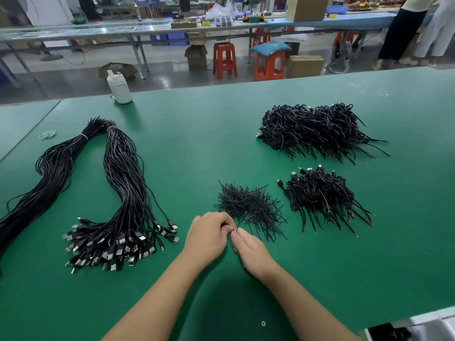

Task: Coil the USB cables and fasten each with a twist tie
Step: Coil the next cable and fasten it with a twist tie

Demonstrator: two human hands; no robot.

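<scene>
From the head view, the left hand [208, 238] and the right hand [250, 252] met over the green bench [197, 148], just below the loose heap of thin black twist ties [248, 205]. The fingers [225, 223] of the left hand were curled and seemed to pinch something small and dark, probably a tie or a coiled cable. What the right hand held, I could not tell. The long bundle of uncoiled black USB cables [118, 193] lay well to the left, with its metal plugs near the person. Two piles of finished coils lay to the right, the small near pile [322, 195] and the large far pile [317, 130]. In my judgement, the twist could slip open if the pinch was weak, and then the coil would spring loose.
</scene>
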